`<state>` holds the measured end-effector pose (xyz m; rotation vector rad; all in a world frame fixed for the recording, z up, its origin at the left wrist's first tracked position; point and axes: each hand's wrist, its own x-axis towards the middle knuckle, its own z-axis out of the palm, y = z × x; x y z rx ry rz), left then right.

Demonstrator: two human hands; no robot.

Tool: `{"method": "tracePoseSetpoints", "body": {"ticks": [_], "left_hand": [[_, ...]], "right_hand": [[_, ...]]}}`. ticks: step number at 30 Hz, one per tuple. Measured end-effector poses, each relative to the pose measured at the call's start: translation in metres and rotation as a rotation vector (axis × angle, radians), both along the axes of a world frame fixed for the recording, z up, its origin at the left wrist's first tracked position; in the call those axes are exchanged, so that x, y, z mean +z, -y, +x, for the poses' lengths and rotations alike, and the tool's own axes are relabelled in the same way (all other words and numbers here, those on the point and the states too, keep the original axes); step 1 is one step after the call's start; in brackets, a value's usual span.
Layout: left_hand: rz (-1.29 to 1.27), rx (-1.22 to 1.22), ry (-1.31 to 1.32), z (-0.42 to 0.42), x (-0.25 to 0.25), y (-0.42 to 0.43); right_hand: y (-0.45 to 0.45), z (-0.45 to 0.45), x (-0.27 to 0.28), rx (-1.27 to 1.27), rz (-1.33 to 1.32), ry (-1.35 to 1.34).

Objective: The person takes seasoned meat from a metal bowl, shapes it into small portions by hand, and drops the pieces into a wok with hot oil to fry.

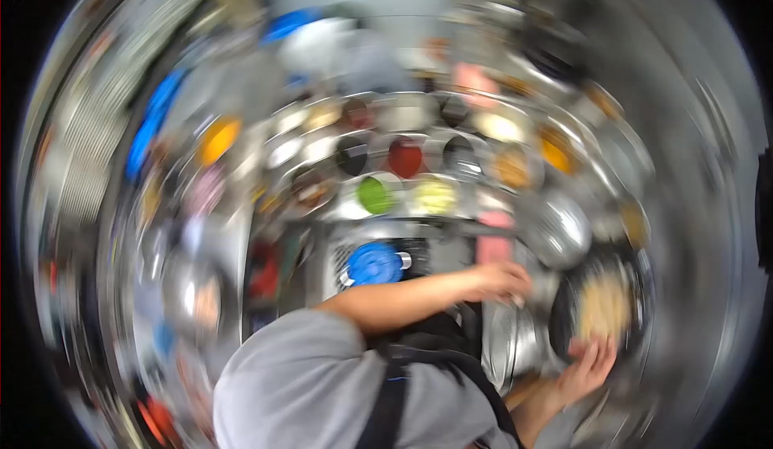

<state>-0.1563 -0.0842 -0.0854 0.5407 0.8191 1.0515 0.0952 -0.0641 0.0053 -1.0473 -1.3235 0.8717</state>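
Note:
My left hand [497,281] reaches across to the right, above a metal tray [512,340]. Its fingers are curled together, and whatever they may hold is too blurred to name. Farther right, my right hand [590,368] is at the near edge of a dark round pan [564,318], fingers stretched and apart. Pale yellow food [604,304], smeared by motion, lies in the pan. The fingertips overlap the food's near edge; whether they touch it I cannot tell. A pink block-like thing [493,248] lies just beyond my left hand.
A blue round thing [375,264] sits before me. Several bowls stand in rows behind it, among them chopped greens [376,195], pale yellow bits [436,196] and a red ingredient [405,157]. A shiny metal bowl [555,227] stands beyond the pan; another metal bowl [193,292] is at left.

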Motion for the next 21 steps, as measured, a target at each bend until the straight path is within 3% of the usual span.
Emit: {"method": "tracePoseSetpoints", "body": {"ticks": [1,4,9,11,13,15,17,18,21], "left_hand": [[-0.008,0.072,-0.109,-0.007,0.003,0.013],[0.221,0.384,-0.082,-0.033,0.010,0.078],[0.031,0.922,-0.226,-0.064,-0.016,0.214],[-0.084,1.048,-0.273,-0.057,-0.019,0.280],[-0.175,1.133,-0.269,-0.047,-0.022,0.334],[-0.244,1.295,-0.376,-0.044,-0.012,0.390],[-0.282,1.437,-0.429,-0.050,-0.002,0.448],[-0.372,1.505,-0.595,-0.060,-0.002,0.477],[-0.484,1.703,-0.638,-0.086,0.006,0.569]], "right_hand": [[-0.002,-0.013,-0.009,0.137,-0.080,0.016],[-0.002,-0.056,-0.017,0.435,-0.175,0.144],[0.023,-0.131,0.002,0.803,-0.036,0.302],[0.022,-0.153,-0.025,0.937,0.008,0.242],[0.069,-0.170,-0.009,0.976,-0.070,0.293],[0.125,-0.178,0.007,1.053,-0.291,0.172],[0.125,-0.189,-0.045,1.176,-0.279,0.268],[0.144,-0.191,-0.047,1.224,-0.299,0.264],[0.181,-0.193,-0.061,1.320,-0.354,0.239]]}}
